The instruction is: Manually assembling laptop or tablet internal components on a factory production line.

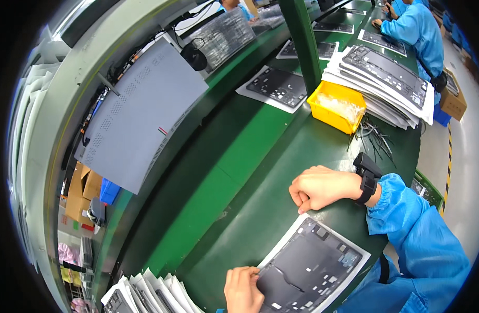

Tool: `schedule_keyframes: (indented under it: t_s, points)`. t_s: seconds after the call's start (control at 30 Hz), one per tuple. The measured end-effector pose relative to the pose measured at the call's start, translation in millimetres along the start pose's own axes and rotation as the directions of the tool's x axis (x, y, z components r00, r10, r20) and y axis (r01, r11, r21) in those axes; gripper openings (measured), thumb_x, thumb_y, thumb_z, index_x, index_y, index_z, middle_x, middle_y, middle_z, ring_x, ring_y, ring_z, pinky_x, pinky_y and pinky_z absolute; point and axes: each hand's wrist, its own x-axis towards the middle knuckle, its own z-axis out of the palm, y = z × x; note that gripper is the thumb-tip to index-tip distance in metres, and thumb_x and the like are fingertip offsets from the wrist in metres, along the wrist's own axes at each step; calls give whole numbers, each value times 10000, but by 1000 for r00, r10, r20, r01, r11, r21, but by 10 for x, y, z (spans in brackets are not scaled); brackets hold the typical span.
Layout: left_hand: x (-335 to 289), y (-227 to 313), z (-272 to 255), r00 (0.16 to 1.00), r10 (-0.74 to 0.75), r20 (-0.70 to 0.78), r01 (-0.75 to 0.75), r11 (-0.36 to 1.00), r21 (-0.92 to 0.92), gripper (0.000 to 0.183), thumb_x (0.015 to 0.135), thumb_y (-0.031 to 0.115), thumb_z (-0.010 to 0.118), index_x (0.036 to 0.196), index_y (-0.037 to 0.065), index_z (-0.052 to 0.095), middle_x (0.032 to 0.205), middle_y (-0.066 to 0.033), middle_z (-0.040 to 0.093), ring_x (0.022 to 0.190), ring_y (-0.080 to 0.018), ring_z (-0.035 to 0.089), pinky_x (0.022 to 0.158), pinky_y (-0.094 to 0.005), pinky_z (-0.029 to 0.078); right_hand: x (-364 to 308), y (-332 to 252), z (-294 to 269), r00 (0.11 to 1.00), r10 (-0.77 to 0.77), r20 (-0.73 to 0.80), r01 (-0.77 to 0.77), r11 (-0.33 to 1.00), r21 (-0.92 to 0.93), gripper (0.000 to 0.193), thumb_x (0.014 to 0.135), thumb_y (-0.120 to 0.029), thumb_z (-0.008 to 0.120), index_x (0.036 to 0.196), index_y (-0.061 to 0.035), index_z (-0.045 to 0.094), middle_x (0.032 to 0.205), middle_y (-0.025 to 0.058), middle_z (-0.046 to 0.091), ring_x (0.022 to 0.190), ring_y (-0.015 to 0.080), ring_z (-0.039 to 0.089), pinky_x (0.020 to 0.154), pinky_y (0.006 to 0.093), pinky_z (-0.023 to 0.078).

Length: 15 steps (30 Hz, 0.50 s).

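Observation:
A dark grey flat panel (310,263) with small white patches and cut-outs lies on a white sheet (361,261) at the near right of the bench. A thin black strip (286,278) runs across the panel. At the panel's left edge is my left hand (243,290), its fingers curled over the edge of the sheet and panel. My right hand (325,188) is closed at the sheet's far corner, fingertips pinched against it. A black band with a small device (367,177) is round my right wrist.
Beyond my right hand lie loose black ties (375,138), a yellow bin (337,107) and a stack of sheets with panels (388,78). More sheets (151,292) stand at the near left. A green post (301,44) rises from the bench. Co-workers (414,31) sit farther along.

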Motion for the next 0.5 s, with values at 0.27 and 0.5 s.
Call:
schedule_keyframes:
  t_s: [0.27, 0.5]
  points:
    - [-18, 26, 149, 998, -44, 47, 36, 987, 156, 226, 893, -75, 559, 1113, -22, 574, 981, -223, 553, 934, -426, 546, 841, -481, 456, 14, -12, -36, 999, 32, -6, -33, 999, -30, 201, 794, -229, 847, 832, -62, 743, 783, 83, 745, 816, 298, 727, 695, 435, 522]
    - [540, -656, 273, 999, -39, -25, 46, 931, 361, 251, 734, -149, 539, 932, -6, 595, 882, -193, 606, 846, -395, 595, 757, -500, 483, 97, 226, 77, 943, -4, -332, 40, 994, 103, 176, 855, -202, 789, 828, -46, 712, 785, 104, 730, 790, 305, 720, 718, 424, 536]
